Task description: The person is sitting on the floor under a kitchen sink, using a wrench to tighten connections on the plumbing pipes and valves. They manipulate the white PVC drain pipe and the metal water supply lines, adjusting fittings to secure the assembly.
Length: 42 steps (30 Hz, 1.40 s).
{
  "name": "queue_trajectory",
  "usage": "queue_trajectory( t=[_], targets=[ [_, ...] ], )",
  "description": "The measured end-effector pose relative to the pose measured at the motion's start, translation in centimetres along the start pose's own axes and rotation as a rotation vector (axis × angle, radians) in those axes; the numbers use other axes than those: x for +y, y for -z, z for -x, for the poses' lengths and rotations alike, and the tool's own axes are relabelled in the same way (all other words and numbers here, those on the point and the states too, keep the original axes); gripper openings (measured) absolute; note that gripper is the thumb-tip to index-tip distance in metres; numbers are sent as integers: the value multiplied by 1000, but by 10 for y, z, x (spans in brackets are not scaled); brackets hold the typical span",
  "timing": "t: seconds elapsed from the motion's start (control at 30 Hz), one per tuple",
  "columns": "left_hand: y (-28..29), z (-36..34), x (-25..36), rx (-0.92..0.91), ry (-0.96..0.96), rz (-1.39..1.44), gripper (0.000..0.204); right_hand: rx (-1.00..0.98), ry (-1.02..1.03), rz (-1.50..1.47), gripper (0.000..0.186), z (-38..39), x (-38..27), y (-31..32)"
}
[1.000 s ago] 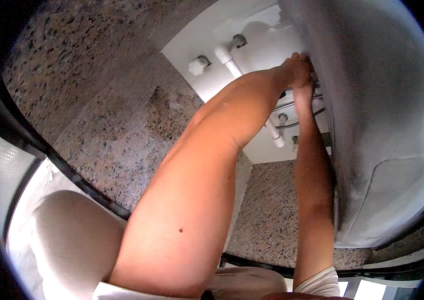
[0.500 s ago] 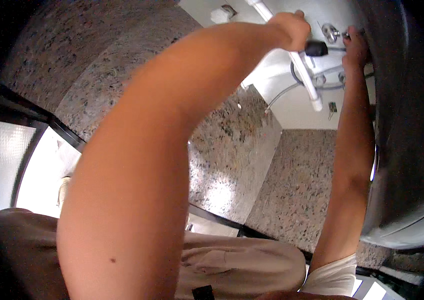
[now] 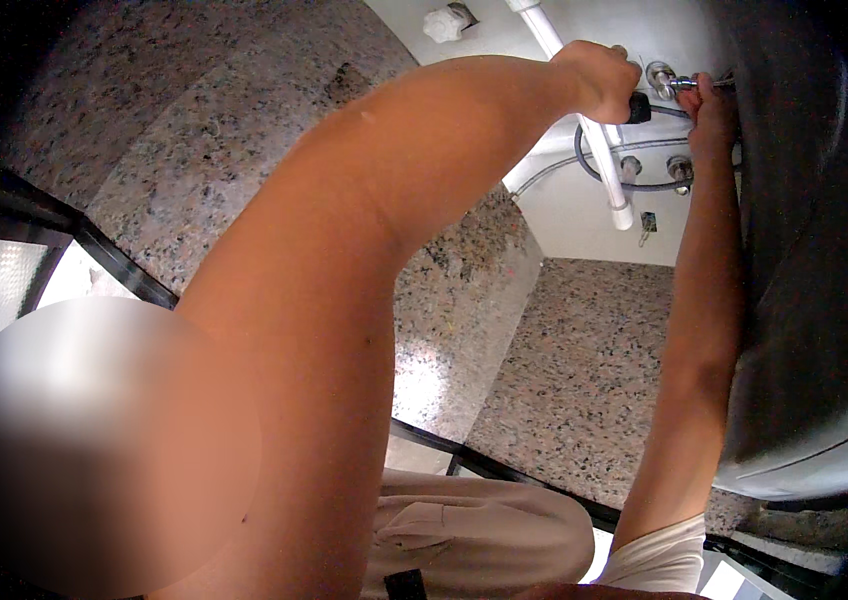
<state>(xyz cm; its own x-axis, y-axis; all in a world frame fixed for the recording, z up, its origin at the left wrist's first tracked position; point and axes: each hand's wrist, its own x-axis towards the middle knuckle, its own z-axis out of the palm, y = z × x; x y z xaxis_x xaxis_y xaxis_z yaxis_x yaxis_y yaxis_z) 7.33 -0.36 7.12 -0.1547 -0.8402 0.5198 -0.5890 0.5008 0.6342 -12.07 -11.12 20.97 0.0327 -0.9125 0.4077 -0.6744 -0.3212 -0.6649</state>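
Gripping a black-ended object (image 3: 638, 108) in the left hand (image 3: 601, 78)

On the far side, the white wall (image 3: 584, 236) carries a knob (image 3: 446, 23) at left and metal fittings (image 3: 659, 78) at right.

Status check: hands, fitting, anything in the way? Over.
Left hand closed on black-ended object. Right hand at chrome wall fitting, grip unclear. White pipe passes behind left hand; dark grey surface close beside right hand.
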Motion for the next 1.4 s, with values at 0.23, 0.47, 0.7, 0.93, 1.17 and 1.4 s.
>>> queue_trajectory(
  t=[0.23, 0.47, 0.7, 0.93, 1.17, 1.4],
  targets=[
    [-16, -19, 6, 347, -226, 221, 50, -86, 18, -3, 30, 1, 2, 11],
    [15, -73, 19, 225, -347, -213, 54, -142, 64, -95, 33, 30, -11, -3],
    [18, -93, 19, 166, -358, -207, 59, -141, 263, 219, 30, 36, -24, -13],
    [12, -108, 25, 117, -374, -149, 62, -256, 725, 1010, 22, 23, 3, 14],
    [2, -129, 25, 78, -356, -156, 63, -178, 128, 519, 18, 17, -2, 10],
    [18, -109, 33, 18, -307, -143, 54, 14, -107, 175, 29, 45, -20, -8]
  ],
)
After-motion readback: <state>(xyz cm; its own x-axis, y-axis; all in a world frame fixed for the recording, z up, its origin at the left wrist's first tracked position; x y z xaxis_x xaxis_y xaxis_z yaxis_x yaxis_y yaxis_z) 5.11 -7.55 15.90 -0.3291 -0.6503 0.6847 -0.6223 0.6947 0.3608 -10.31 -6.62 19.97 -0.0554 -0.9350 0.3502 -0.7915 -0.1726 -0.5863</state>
